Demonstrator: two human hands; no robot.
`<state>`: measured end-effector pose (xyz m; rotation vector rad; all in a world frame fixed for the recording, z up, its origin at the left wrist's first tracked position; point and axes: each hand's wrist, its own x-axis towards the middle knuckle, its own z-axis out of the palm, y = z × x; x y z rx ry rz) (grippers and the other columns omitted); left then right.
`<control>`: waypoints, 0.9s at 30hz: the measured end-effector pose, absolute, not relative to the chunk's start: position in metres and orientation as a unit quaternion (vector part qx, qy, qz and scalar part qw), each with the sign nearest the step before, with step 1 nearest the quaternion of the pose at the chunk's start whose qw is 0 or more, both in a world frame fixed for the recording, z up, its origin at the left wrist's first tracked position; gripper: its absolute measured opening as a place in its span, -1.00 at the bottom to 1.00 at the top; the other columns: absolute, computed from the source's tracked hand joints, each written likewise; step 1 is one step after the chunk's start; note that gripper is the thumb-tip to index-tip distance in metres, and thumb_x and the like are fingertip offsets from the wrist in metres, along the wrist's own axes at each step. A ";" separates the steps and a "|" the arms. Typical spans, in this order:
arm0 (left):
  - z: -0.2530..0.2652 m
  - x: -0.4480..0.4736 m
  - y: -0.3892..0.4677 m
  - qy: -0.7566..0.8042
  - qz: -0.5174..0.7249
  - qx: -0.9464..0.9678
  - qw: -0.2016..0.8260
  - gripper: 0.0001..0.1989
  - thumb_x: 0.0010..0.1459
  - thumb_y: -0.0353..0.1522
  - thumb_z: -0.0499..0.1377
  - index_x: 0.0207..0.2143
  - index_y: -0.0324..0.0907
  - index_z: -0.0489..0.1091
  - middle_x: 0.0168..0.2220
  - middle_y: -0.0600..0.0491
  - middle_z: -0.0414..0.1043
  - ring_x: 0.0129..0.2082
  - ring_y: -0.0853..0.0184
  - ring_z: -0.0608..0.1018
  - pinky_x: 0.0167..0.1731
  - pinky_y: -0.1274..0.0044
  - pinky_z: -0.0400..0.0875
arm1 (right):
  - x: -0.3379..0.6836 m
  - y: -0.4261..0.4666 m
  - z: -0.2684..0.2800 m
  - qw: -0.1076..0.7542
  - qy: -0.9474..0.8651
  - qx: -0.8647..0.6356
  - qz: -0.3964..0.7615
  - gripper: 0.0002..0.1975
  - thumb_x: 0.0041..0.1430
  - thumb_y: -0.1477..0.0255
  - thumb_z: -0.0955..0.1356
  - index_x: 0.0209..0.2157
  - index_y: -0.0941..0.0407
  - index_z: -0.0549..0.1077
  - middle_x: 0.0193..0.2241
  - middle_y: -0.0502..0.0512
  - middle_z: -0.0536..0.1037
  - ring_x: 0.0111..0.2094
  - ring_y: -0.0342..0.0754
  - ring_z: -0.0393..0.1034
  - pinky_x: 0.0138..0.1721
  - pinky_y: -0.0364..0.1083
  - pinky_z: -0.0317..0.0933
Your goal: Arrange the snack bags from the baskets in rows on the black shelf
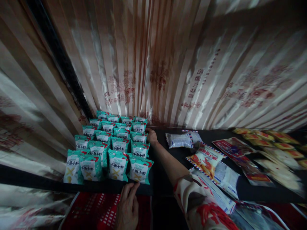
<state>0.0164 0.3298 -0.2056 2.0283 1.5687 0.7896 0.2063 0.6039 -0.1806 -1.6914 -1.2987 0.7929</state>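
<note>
Curtain (177,48), tree and character prints, hung behind the snack-bag block (120,145). Black table (159,169) ran under and right of block. Block itself: teal 小鱼小虾 bags, upright, close rows. Red crate-like thing (83,207) sat below block's front, type unclear. Right forearm (168,159) in patterned sleeve (199,198) lay along block's right side; right hand (151,135) at block's rear right, fingers partly hidden, couldn't tell grip. Left hand (128,204) at block's front, fingers close together by the front-right bag (140,169), couldn't tell contact or hold. Step looked like squaring rows; next move called for light, even pressure. Right of block, past forearm: red pouches (232,147), shrimp-picture packet (205,159), silver-backed packet (178,140), blurry yellow packets (283,135). In the way: forearm, tightly packed neighbouring bags.
</note>
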 end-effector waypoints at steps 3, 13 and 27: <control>-0.205 0.017 0.329 0.577 0.284 0.730 0.231 -0.52 0.12 -0.51 -0.10 0.06 -0.13 0.34 -0.04 -0.08 0.38 -0.02 0.28 0.46 -0.02 0.40 0.41 | 0.205 0.606 -0.181 0.410 -0.515 -0.690 0.302 -0.71 -0.09 0.50 0.34 -0.25 0.07 0.54 -0.34 0.08 0.60 -0.24 0.01 0.49 -0.16 -0.08 0.32; -0.202 0.017 0.331 0.561 0.287 0.741 0.233 -0.51 0.12 -0.52 -0.10 0.06 -0.12 0.33 -0.05 -0.07 0.38 -0.02 0.30 0.45 -0.02 0.42 0.41 | 0.204 0.605 -0.181 0.413 -0.508 -0.704 0.275 -0.74 -0.08 0.48 0.34 -0.27 0.06 0.52 -0.32 0.05 0.60 -0.23 -0.03 0.49 -0.15 -0.09 0.31; -0.189 0.020 0.327 0.567 0.302 0.717 0.272 -0.47 0.04 -0.59 -0.09 0.07 -0.17 0.30 -0.02 -0.07 0.32 0.02 0.30 0.39 0.07 0.37 0.32 | 0.206 0.514 -0.170 0.513 -0.479 -0.636 0.321 -0.63 0.01 0.26 0.28 -0.17 0.13 0.47 -0.27 0.13 0.57 -0.30 -0.01 0.45 -0.24 -0.07 0.32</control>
